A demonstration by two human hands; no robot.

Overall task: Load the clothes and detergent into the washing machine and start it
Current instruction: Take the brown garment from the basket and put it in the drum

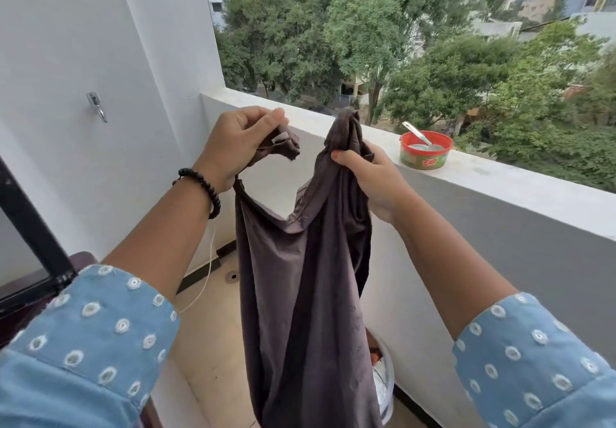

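I see a balcony wall (pixel 500 207) running across behind both hands, with trees beyond it. Hanging straight down from the fingers is the garment (pixel 300 294), a dark brown-grey piece of clothing, held up in the air well above the floor. Its lower end drops out of view near a basket (pixel 383 384) on the floor, below and a little right of the fingers.

My left hand (pixel 240 140) pinches one top corner, fingers curled tight over a bunched fold. My right hand (pixel 366 177) grips the other top edge, fingers wrapped round gathered cloth with the thumb pressed on the front. Neither is slack.

I judge the cloth light, thin and limp: it sags between the two holds and will not keep any shape. It looks smooth, possibly a bit slippery, so bunching it at the top hem is the safe hold. I cannot see the washing machine.

Past my right fingers, on the wall top, sits a red tub (pixel 426 150) with a spoon (pixel 416 133) in it. A bead bracelet (pixel 200 187) circles the left wrist.
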